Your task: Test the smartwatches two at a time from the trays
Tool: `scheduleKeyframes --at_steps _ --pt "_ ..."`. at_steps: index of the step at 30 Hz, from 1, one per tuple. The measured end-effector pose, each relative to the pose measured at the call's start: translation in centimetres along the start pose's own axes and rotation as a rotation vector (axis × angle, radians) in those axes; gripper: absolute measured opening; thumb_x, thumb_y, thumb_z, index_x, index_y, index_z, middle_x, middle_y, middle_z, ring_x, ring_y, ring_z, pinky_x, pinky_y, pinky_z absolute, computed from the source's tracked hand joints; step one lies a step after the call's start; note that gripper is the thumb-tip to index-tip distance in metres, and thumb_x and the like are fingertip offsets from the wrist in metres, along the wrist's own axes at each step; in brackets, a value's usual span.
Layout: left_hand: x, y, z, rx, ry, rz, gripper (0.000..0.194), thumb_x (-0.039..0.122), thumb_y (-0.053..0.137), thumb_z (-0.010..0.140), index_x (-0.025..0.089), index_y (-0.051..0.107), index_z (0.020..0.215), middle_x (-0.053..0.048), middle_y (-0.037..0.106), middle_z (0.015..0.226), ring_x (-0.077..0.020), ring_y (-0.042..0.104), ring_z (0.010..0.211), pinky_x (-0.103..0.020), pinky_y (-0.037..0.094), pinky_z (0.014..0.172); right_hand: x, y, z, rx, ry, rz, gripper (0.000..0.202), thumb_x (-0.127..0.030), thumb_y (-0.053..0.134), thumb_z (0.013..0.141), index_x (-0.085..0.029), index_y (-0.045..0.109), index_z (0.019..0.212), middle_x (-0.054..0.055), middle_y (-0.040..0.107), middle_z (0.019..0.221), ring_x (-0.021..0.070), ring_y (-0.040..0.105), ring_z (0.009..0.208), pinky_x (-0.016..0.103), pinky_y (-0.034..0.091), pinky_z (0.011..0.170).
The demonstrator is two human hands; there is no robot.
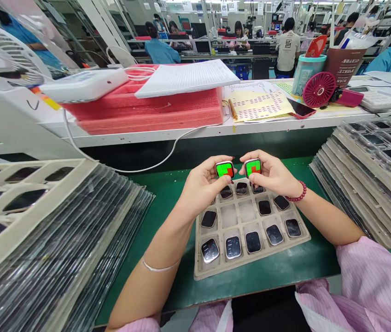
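Observation:
My left hand (206,180) pinches a smartwatch body (223,169) between thumb and fingers, its lit screen showing green and red blocks. A second smartwatch body (252,167) with a similar green and red screen is gripped by my right hand (270,173). Both are held up side by side, a little apart, over the far edge of a pale plastic tray (252,259). Several dark-screened watch bodies sit in the tray's pockets, among them a watch (233,247) in the near row with faint marks on its screen. Two pockets in the middle row hold no watch.
Tall stacks of plastic trays (78,240) at left and more stacked trays (357,184) at right flank the green mat (171,193). Behind runs a shelf with red foam (147,113), papers, a phone (300,108) and a small pink fan (319,90). A white cable (167,159) hangs below it.

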State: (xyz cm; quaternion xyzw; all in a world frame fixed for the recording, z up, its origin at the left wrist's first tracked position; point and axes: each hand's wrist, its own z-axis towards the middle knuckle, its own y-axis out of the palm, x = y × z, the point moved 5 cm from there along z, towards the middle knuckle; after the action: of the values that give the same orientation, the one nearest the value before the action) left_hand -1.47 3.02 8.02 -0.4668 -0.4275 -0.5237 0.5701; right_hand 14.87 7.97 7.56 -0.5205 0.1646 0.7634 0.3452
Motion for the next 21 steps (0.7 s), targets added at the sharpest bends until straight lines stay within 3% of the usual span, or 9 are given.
scheduleKeyframes --at_steps 15,21 --pt "0.50 0.08 -0.16 0.058 0.015 0.034 0.024 0.027 0.074 0.074 0.016 0.067 0.095 -0.005 0.071 0.086 -0.0201 0.068 0.081 -0.029 0.054 0.068 0.04 0.05 -0.13 -0.013 0.060 -0.012 0.019 -0.025 0.057 0.090 -0.014 0.058 0.106 0.005 0.068 0.087 0.0087 0.056 0.063 0.019 0.050 0.055" --pt "0.14 -0.06 -0.02 0.035 0.040 0.065 0.035 0.020 0.072 0.072 0.017 0.063 0.106 -0.005 0.071 0.092 -0.0210 0.068 0.090 -0.030 0.053 0.076 0.18 0.13 -0.03 -0.031 0.038 0.020 0.043 -0.010 0.055 0.081 -0.016 0.051 0.123 0.007 0.066 0.108 0.0094 0.061 0.073 0.020 0.055 0.060"
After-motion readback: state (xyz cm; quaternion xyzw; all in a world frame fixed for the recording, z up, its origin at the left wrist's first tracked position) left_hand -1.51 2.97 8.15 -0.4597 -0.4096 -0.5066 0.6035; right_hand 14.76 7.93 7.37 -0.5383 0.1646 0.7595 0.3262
